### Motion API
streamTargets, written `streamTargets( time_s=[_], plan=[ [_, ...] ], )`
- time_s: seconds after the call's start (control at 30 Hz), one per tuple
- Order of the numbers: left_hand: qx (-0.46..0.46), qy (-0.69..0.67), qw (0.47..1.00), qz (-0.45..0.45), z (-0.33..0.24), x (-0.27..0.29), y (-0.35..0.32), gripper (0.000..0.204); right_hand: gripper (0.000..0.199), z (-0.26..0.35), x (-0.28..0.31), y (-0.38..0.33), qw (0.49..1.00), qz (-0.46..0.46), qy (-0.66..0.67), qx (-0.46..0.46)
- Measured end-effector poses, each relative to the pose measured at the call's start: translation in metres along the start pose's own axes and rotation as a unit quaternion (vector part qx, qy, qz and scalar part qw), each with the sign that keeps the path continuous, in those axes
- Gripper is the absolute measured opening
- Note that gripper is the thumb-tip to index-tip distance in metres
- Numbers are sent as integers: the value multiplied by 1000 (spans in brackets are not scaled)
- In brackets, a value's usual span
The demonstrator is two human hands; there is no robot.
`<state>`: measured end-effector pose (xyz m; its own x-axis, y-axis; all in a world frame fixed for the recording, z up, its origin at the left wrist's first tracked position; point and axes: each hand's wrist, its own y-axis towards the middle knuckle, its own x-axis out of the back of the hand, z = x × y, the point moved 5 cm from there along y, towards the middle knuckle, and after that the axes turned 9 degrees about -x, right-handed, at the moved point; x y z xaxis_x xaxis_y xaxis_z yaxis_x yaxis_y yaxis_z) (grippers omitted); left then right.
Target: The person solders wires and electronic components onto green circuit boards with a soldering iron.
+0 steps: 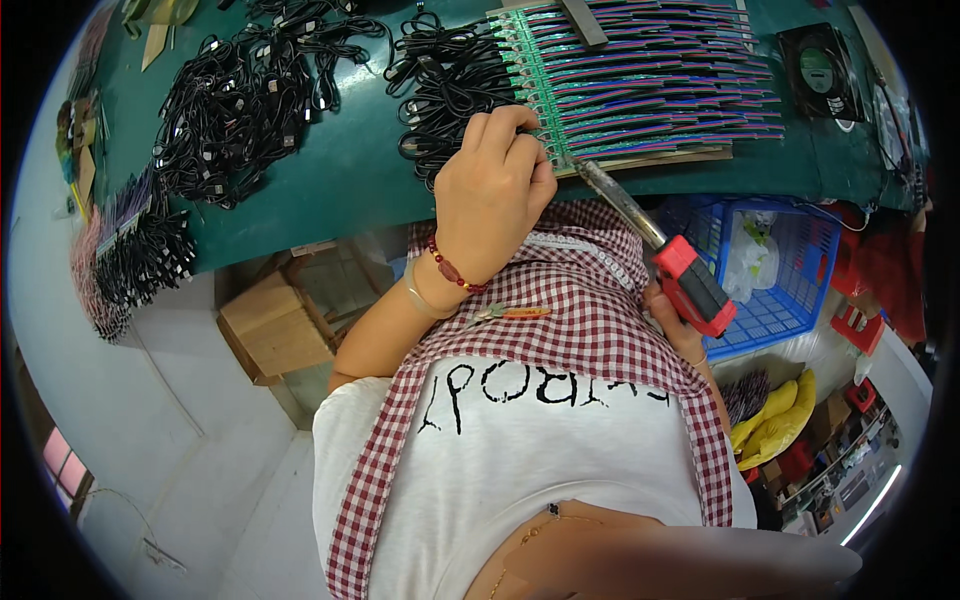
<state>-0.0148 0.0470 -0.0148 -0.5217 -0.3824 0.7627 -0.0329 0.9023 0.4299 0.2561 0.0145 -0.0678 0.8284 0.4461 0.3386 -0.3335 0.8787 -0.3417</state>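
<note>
My left hand (497,185) is closed in a pinch at the near left corner of a row of green circuit boards (533,85). Its fingers hide what they hold. Bundled black cables (440,85) lie just left of the boards, and black, pink and blue wires (660,85) stretch away to their right. My right hand (677,325) grips a soldering iron (690,285) by its red and black handle. The iron's metal shaft slants up to the left, and its tip is at the near end of the boards, close to my left fingers.
A large heap of black cables (235,120) covers the left of the green table (350,195). A grey bar (583,22) lies across the wires. At the right stands a black fan (820,72). Below the table edge are a blue plastic basket (800,315) and a cardboard box (275,330).
</note>
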Motion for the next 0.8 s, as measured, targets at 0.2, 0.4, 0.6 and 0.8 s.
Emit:
streamTargets(
  time_s=[0.2, 0.4, 0.6, 0.8],
  plan=[
    [-2, 3, 1000, 2, 0, 0, -1, 12, 15, -8, 6, -7, 999, -23, 24, 4],
    [-2, 1, 1000, 13, -1, 1, 1, 12, 16, -9, 3, -6, 1000, 7, 6, 1],
    [-8, -2, 999, 32, 0, 2, 3, 13, 17, -19, 2, -8, 998, 43, -24, -26],
    [-14, -1, 999, 49, 0, 2, 5, 12, 16, -19, 5, -12, 1000, -6, 13, -9]
  ],
)
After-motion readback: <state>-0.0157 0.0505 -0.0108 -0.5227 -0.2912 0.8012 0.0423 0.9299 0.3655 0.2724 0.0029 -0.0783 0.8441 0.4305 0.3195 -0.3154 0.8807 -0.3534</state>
